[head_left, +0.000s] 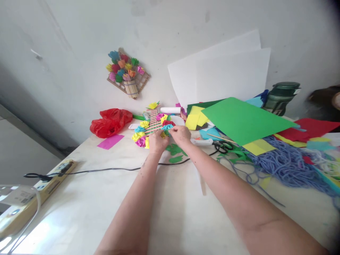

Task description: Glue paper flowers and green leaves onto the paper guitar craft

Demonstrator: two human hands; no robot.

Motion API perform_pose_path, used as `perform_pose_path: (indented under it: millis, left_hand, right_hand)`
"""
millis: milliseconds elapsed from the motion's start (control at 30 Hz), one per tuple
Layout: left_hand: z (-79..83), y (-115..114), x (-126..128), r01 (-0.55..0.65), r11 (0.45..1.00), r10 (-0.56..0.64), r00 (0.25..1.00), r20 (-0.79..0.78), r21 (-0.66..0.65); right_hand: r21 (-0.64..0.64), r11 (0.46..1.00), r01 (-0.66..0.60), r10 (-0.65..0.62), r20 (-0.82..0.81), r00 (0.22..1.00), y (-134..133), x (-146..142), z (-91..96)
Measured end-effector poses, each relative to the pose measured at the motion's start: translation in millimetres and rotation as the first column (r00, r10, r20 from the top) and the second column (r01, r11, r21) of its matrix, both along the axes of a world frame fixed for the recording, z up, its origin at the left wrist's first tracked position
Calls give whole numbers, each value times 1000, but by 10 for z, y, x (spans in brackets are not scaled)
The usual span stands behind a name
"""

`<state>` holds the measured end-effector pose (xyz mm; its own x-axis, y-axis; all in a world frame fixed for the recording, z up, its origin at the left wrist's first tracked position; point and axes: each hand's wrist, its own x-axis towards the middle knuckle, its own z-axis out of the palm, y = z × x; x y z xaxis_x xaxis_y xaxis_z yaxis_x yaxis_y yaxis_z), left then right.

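A stick lattice (154,122) lies near the back of the table, edged with crumpled paper flowers in pink, yellow, blue and red. My left hand (158,142) is at its near edge, fingers bent in and close to the flowers; what they grip is hidden. Just to its right, my right hand (181,136) has thumb and finger pinched at a blue paper flower (168,127). The two hands' fingertips almost meet there. Green paper leaf pieces (175,150) lie beneath and in front of the right hand.
Black-handled scissors (223,146) and a white tool (202,142) lie right of my hands. A black cord (106,170) crosses to the power strip (57,177). Blue yarn (276,163), green paper (247,120), a red plastic bag (111,122) and a dark jar (282,97) surround the work.
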<state>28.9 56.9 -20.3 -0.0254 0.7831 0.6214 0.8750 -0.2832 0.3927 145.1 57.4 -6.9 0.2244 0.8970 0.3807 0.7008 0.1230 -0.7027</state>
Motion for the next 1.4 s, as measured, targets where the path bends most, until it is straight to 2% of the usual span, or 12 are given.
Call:
perform_pose_path:
  millis: [300,500,633,933,1067,1267,1400]
  left_hand:
    - [21,-18,10,11,1000,-11,999,-31,1]
    - [-7,7,15,-1,1000,2,1000,-23,20]
    - [-9,12,21,0,1000,1,1000,-25,24]
    - [9,-11,32,-21,1000,21,999,-39,-9]
    - [4,-16,35,-19,1000,18,999,-38,-22]
    - [5,-11,44,-13,1000,13,1000,-14,-22]
    - [-6,0,48,-7,1000,7,1000,-7,-19]
  right_hand:
    - [-6,1000,5,-5,23,1000,24,-38,-38]
    - [-11,1000,-11,13,166,986,26,-11,-26]
    - [54,998,-41,23,287,958,7,-8,-16]
    - [189,973,-132,34,449,893,-14,-8,-52]
    - [151,979,-139,57,453,890,-12,-9,-44]
    - [20,999,-43,30,421,906,1,-10,23]
    - [-10,999,-47,47,433,900,-3,-15,67]
